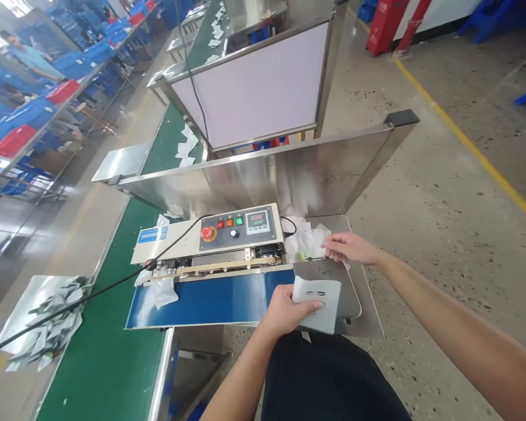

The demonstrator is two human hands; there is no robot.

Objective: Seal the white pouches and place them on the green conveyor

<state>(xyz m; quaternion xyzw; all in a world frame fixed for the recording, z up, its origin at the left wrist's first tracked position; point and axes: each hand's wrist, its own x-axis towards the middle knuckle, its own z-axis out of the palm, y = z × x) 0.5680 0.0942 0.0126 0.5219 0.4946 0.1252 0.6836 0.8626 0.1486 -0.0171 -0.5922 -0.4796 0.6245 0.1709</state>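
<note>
My left hand (284, 313) grips a flat white pouch (326, 298) with a slot-shaped hang hole near its top edge, thumb across its front. My right hand (350, 248) reaches to the pile of clear plastic bags (304, 237) behind the metal plate, its fingers closed at the edge of one bag; the fingertips are partly hidden. To the left stands a band sealing machine (210, 240) with a red stop knob, coloured buttons and a lit display. Another clear bag (163, 291) hangs from its far left end, over the blue belt (228, 301).
A green conveyor (114, 351) runs along the left, with a metal tray (21, 298) of pouches beside it. Behind the sealer rises a steel panel (254, 175). A black cable (92, 298) crosses in front. People work at far-left tables with blue bins (35, 114).
</note>
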